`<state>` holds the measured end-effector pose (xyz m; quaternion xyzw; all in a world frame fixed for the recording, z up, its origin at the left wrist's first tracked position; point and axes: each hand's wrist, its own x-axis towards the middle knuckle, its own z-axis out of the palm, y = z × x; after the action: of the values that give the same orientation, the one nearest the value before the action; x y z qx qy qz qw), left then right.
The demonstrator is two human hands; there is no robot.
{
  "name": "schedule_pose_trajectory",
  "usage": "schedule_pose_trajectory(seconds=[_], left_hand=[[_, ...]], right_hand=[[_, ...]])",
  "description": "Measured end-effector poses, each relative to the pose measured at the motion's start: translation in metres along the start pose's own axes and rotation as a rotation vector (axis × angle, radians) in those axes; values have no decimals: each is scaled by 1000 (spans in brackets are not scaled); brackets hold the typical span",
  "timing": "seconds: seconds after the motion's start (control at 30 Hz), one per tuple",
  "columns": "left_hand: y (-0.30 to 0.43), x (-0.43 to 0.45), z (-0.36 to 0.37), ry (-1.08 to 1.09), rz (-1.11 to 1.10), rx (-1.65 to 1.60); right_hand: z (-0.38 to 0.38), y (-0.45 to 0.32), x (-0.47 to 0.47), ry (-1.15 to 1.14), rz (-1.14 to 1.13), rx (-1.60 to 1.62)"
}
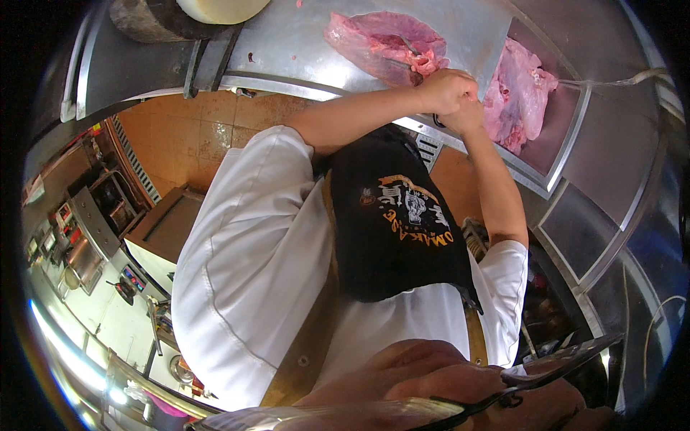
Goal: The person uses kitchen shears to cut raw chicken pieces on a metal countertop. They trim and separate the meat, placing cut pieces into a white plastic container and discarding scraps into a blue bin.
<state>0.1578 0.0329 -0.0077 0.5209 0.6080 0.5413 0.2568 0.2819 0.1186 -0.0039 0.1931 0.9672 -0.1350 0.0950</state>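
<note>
A pink raw piece of offal (358,48), apparently lung, lies on the steel worktop in front of me. Two narrow dark metal blades (411,46), seemingly of scissors, reach into its cut side. My left hand (448,89) is clenched at the near right end of this piece. Pressed against it is my right hand (464,116), also clenched. Part of a black handle loop (438,122) shows under the hands; their overlap hides most of the grip. Another pink piece of offal (517,99) lies to the right of my hands.
The second piece rests in a recessed steel tray or basin (566,140) with a raised rim. A round white block (223,8) stands at the upper left, beside a dark round vessel (153,21). A thin hose (636,80) runs in from the right. Small scraps dot the worktop (275,37).
</note>
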Motion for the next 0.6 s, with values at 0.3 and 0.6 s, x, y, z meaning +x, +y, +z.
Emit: schedule_pose_trajectory(seconds=[0.3,0.6], left_hand=[[9,7,-5,21,-84,-66],[26,16,-5,33,-41,-155]], right_hand=[[-6,14,-5,-168,94,-30],[15,25,-3,-66,13,-15]])
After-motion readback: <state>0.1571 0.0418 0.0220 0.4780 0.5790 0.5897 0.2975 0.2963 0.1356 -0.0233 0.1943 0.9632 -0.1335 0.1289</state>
